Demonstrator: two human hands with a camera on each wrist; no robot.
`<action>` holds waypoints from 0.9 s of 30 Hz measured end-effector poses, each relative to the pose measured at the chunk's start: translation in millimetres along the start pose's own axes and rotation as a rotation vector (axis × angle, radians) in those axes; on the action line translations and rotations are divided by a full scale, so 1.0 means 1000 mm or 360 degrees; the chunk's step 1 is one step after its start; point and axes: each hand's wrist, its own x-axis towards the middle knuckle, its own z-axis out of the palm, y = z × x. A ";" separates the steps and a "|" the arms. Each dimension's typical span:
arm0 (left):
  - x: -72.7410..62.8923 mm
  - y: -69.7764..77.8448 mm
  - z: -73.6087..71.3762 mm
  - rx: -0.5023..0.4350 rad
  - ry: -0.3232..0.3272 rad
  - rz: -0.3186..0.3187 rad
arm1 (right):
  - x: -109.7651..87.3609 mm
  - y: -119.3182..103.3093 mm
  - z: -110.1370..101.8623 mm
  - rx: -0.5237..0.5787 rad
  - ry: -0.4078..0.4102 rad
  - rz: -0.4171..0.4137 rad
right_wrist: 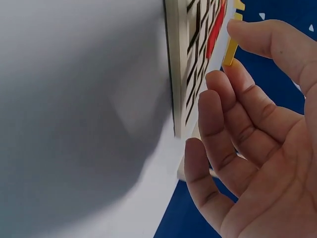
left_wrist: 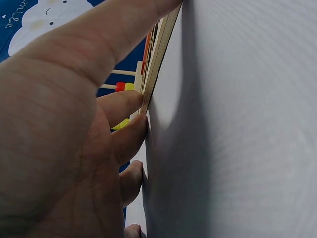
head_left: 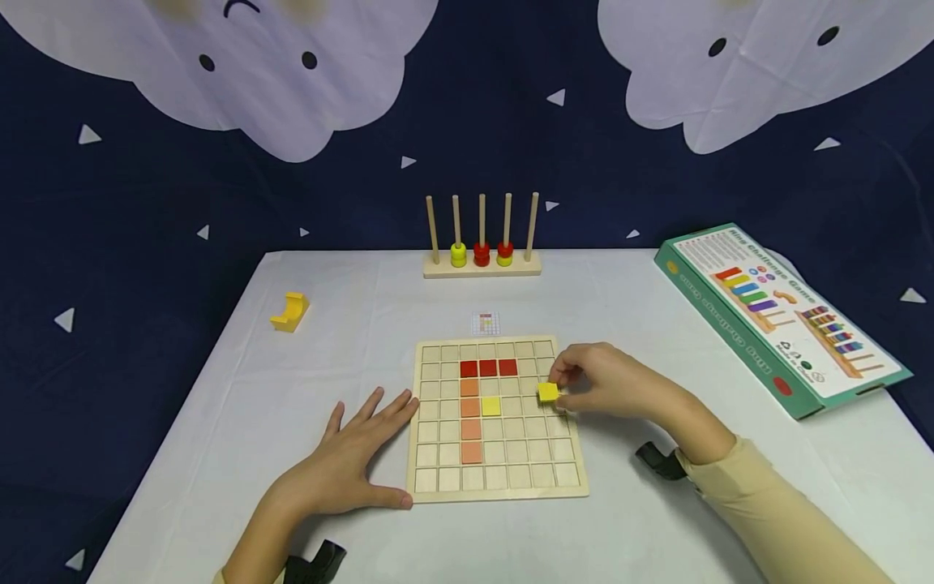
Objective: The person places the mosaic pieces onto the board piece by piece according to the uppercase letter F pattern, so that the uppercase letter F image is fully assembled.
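A wooden grid board lies on the white table. In its cells sit several red and orange tiles, with a row of dark red ones at the top and a column of orange ones below. One yellow tile lies right of that column. My right hand pinches another yellow tile between thumb and index finger, over the board's right side. With fingers spread, my left hand rests on the table, thumb and fingertips at the board's left edge.
Behind the board lies a small printed pattern card. A peg stand with red and yellow rings is at the back. A yellow curved block lies at the left, a green game box at the right.
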 end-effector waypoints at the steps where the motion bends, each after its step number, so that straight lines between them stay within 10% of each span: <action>1: 0.000 0.000 0.000 0.0000 0.0001 0.0000 | 0.001 -0.002 0.002 -0.0005 -0.0005 -0.0009; 27: -0.001 0.000 0.000 -0.0024 0.0004 0.0001 | 0.028 -0.037 0.025 -0.0240 -0.0098 0.0061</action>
